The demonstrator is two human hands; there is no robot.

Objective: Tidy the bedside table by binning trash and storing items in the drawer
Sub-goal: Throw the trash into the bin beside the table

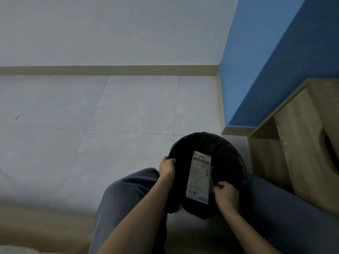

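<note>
A round black bin (229, 149) lined with a black bag stands on the floor between my knees. Inside it leans a long white printed package (199, 177), upright against the near side. My left hand (166, 167) grips the bin's left rim, fingers curled over the bag's edge. My right hand (227, 196) pinches the bag at the near right rim, just beside the package's lower end. The wooden bedside table (300, 143) stands to the right of the bin; its top is out of view.
Pale floor tiles (110, 116) stretch ahead to a white wall with a tan skirting board (110, 70). A blue wall (266, 70) runs along the right, behind the table. My legs in dark trousers (128, 195) flank the bin.
</note>
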